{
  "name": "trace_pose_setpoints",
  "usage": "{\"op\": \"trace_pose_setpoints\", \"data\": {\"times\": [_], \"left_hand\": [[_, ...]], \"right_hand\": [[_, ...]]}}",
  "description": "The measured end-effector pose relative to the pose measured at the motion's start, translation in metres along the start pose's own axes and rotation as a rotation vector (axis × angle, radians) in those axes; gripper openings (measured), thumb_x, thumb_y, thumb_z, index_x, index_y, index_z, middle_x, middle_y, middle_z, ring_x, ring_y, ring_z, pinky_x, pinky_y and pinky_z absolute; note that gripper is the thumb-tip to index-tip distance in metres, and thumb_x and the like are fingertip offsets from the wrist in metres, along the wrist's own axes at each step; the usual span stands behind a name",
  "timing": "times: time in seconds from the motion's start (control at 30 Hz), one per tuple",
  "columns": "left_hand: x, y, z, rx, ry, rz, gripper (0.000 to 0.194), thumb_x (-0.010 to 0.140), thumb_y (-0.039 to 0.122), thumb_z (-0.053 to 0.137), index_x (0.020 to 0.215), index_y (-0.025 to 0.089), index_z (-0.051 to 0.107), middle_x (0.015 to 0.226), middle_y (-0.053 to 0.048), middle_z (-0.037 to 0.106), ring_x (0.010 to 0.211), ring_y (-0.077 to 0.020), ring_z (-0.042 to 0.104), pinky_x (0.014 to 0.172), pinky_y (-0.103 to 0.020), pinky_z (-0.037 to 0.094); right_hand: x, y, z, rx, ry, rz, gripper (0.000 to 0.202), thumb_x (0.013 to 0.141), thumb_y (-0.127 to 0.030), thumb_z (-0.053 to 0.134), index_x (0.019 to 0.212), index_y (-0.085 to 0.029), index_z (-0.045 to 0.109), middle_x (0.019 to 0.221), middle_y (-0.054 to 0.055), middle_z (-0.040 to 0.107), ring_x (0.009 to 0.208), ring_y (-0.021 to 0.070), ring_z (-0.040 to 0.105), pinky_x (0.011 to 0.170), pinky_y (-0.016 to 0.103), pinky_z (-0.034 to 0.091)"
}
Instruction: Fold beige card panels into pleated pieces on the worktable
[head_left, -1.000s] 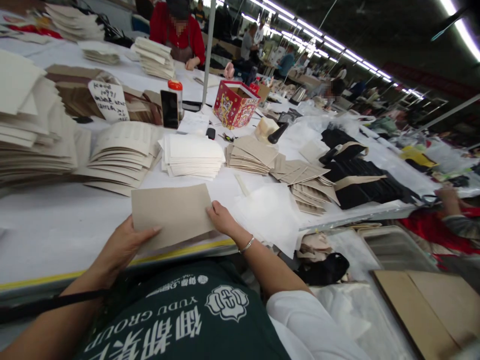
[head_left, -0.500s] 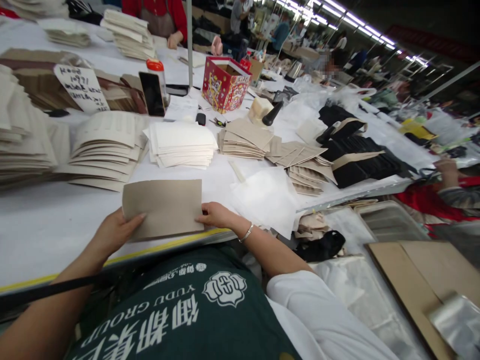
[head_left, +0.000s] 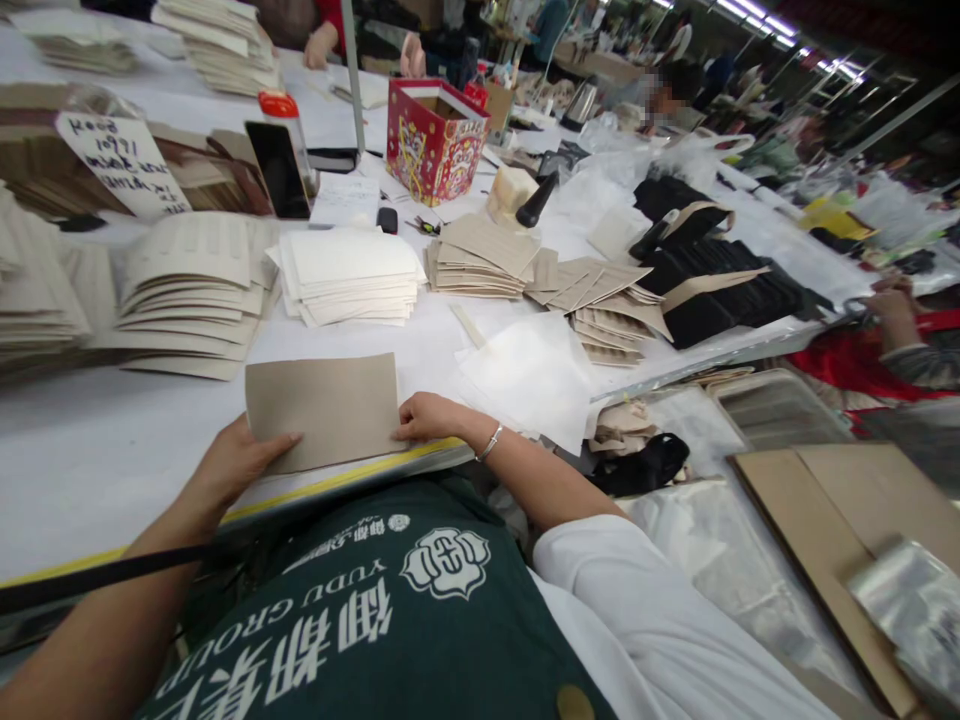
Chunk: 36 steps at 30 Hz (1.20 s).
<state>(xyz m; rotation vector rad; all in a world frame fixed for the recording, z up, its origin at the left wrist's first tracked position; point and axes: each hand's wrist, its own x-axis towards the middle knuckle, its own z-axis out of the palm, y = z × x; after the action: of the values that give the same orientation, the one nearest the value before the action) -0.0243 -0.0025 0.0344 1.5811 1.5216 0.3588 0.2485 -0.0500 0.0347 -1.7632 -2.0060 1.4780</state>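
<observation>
A taupe rectangular panel (head_left: pixel 322 410), smooth and flat, is held at the near edge of the white table. My left hand (head_left: pixel 238 458) grips its left side, thumb on top and the fingers hidden underneath. At the panel's lower right corner, my right hand (head_left: pixel 426 416) pinches the edge between thumb and fingers. Just beyond the panel lies a stack of white sheets (head_left: pixel 349 275). A fanned stack of cream pieces (head_left: pixel 187 290) stands to its left, and a stack of taupe pieces (head_left: pixel 480 255) to its right.
Thin white sheets (head_left: pixel 525 375) lie right of my hand. Farther back are a red patterned box (head_left: pixel 435 140), a phone (head_left: pixel 279 170) leaning on a bottle, and black pieces (head_left: pixel 709 285). Cardboard (head_left: pixel 840 530) and a plastic bin (head_left: pixel 780 410) sit at lower right. Other people are around.
The camera view has shifted slightly, so the table things appear a little further left and higher. Both hands keep hold of the panel, which lies at nearly the same place.
</observation>
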Motion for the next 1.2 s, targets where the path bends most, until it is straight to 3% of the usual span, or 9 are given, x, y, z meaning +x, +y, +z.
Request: {"op": "trace_pose_setpoints", "data": {"times": [0.2,0.47,1.2], "left_hand": [[0.005,-0.006,0.001,-0.027,-0.028,-0.033,0.073,0.057,0.053,0.067,0.117,0.013,0.054,0.117,-0.013,0.064,0.105,-0.0292,0.060,0.095,-0.043,0.046],[0.001,0.003,0.002,-0.042,-0.012,-0.066,0.074,0.054,0.052,0.068,0.115,0.012,0.056,0.115,-0.012,0.066,0.104,-0.0287,0.061,0.095,-0.041,0.046],[0.005,-0.004,0.005,-0.023,0.017,-0.087,0.068,0.054,0.047,0.070,0.111,0.012,0.059,0.111,-0.011,0.067,0.102,-0.0302,0.062,0.093,-0.043,0.047]], "right_hand": [[-0.005,-0.003,-0.006,-0.147,0.001,0.029,0.016,0.075,-0.025,0.058,0.065,-0.013,0.062,0.054,-0.002,0.059,0.051,0.0086,0.050,0.051,0.020,0.032],[-0.006,-0.003,-0.006,-0.282,0.033,0.020,0.020,0.077,-0.028,0.056,0.074,-0.013,0.067,0.060,0.000,0.062,0.055,0.0101,0.049,0.052,0.021,0.029],[-0.003,0.004,0.000,-0.430,0.074,-0.070,0.025,0.075,-0.028,0.052,0.086,-0.014,0.070,0.087,0.007,0.070,0.072,0.0161,0.057,0.054,0.024,0.030]]}}
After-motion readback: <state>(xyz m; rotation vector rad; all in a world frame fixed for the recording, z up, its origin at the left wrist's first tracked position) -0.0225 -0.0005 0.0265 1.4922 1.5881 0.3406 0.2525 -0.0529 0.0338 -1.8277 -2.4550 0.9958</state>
